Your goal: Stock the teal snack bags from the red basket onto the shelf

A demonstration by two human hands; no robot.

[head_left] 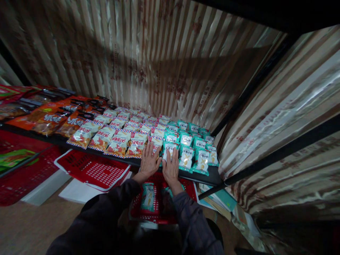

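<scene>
Both hands reach over the front edge of a black shelf (209,178) lined with snack bags. My left hand (149,160) lies with fingers outstretched against a white-and-orange snack bag (136,144) at the right end of its rows. Just beside it, my right hand (170,166) rests flat, fingers extended, on a teal-and-white snack bag (170,146). More teal-and-white bags (186,156) stand in rows to the right. Below the hands is a red basket (156,216) with a teal bag (148,196) in it; my right forearm partly hides the other contents.
Orange snack bags (50,117) fill the shelf's left side. Beneath it sit another red basket (103,170) and a red bin (16,187) holding a green packet (16,157). Black frame bars (265,163) slant along the right, before striped sheeting (170,53). Flattened cartons (225,198) lie low right.
</scene>
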